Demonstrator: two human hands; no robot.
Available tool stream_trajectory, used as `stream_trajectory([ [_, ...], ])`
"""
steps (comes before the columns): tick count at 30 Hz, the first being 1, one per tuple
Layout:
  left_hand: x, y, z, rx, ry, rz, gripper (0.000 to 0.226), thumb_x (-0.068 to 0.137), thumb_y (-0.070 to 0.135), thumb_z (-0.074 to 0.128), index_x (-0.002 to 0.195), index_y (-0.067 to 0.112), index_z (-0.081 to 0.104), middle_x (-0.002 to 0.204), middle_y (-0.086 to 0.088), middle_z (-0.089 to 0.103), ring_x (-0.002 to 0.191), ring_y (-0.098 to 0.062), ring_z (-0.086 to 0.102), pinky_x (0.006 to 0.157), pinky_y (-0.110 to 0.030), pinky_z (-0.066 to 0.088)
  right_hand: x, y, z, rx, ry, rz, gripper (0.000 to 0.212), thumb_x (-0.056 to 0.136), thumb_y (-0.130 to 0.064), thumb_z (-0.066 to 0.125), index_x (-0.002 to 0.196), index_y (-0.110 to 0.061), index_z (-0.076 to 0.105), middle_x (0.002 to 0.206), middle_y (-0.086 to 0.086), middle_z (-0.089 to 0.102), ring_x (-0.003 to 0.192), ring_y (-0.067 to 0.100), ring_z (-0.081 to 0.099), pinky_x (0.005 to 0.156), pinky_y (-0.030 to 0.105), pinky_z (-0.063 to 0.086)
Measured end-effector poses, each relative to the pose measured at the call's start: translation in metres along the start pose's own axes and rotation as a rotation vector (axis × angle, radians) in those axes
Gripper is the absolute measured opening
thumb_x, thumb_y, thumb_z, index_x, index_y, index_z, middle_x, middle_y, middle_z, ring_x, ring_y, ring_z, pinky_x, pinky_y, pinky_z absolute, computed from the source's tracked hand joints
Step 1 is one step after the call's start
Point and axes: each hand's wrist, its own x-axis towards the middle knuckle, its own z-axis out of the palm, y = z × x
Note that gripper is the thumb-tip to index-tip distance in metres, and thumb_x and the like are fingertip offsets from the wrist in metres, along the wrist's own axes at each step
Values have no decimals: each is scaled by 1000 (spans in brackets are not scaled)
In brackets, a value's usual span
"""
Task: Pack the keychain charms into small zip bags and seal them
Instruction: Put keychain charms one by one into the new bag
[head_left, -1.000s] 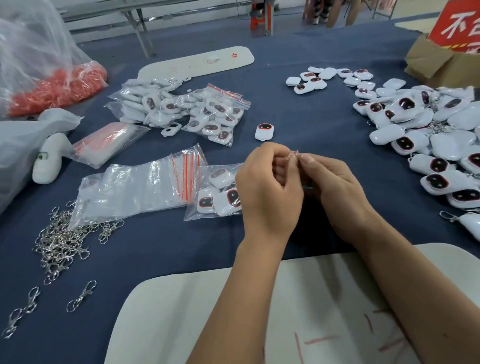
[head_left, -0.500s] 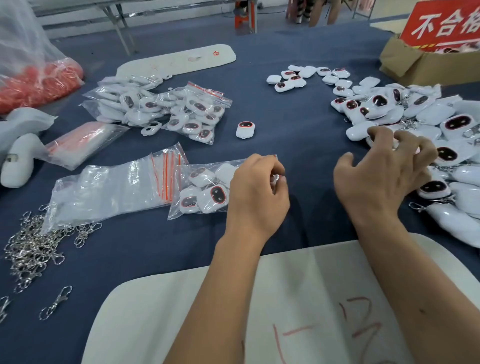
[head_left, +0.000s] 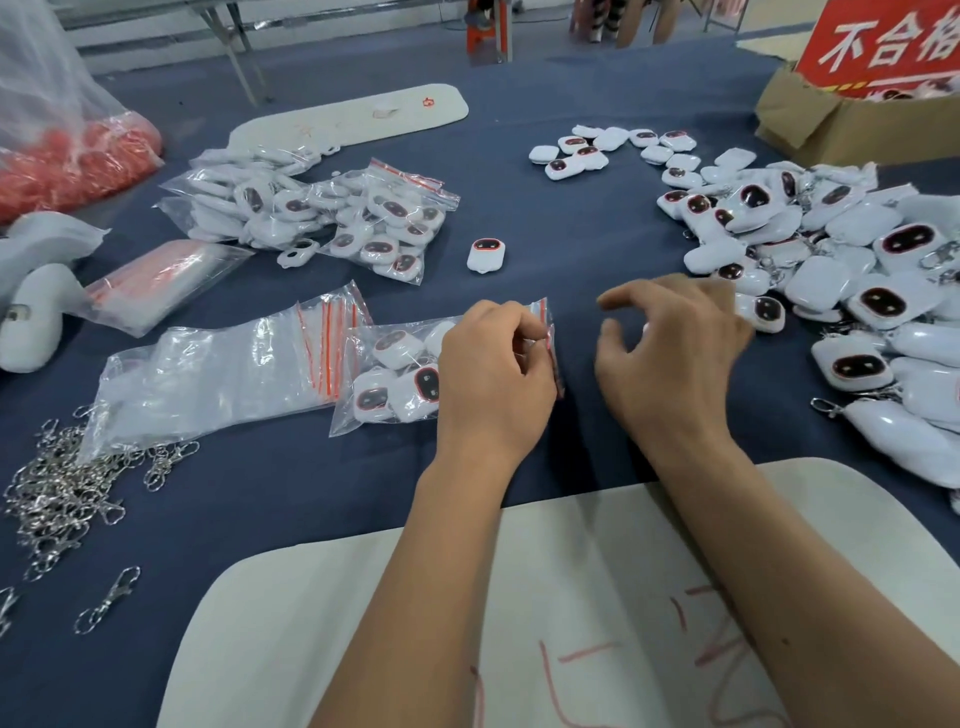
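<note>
My right hand (head_left: 670, 358) has come back from the loose charm pile (head_left: 831, 270) at three o'clock, empty now, fingers loosely curled and blurred, just beside my left. Blue table cloth (head_left: 545, 234) everywhere, a cardboard box (head_left: 831, 130) at one o'clock, metal clasps (head_left: 57, 488) at eight. My left hand (head_left: 493, 384) pinches the red zip edge of the small zip bag (head_left: 395, 374), charms inside, lying at centre beside empty bags (head_left: 208, 374).

I see bright, even overhead light, soft shadows under both forearms, glare on the zip bags (head_left: 218, 374), right hand (head_left: 670, 364) motion-blurred, wide-angle bending at tabletop (head_left: 545, 218) edges
</note>
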Motion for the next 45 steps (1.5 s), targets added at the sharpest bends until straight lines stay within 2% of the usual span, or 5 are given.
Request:
stream_trajectory([
  [5,0,0,0,-5,6,-17,16,83,-1,64,80,14,70,85,1,65,78,-18,63,74,-40,54,5,10,-2,-167,-138,217,49,90,-18,64,138,-19,57,138,16,51,132,40,39,105,48,33],
  [9,1,-2,-1,-49,6,-57,15,85,2,65,85,16,71,89,3,67,78,-11,64,75,-30,55,1,6,2,222,-101,92,44,91,-6,70,133,-16,63,125,10,58,107,17,55,89,8,32],
  [17,5,-1,-7,-221,-24,-66,27,99,24,62,124,27,72,100,7,73,85,-8,70,84,-32,59,1,0,8,757,-269,91,18,85,-18,87,101,-20,78,90,-5,79,83,13,77,79,29,62],
  [27,5,2,-7,-245,-45,-197,18,91,32,77,82,20,69,68,4,71,64,-13,69,61,-23,54,6,3,11,1077,-250,261,7,100,-16,71,99,-10,76,95,8,80,90,23,78,79,31,62],
  [45,7,3,-13,-392,-92,-249,4,95,12,71,94,10,74,83,-11,75,79,-32,73,77,-52,61,6,5,11,1101,-344,215,18,103,-6,63,108,-11,79,103,7,81,99,24,77,90,34,60],
])
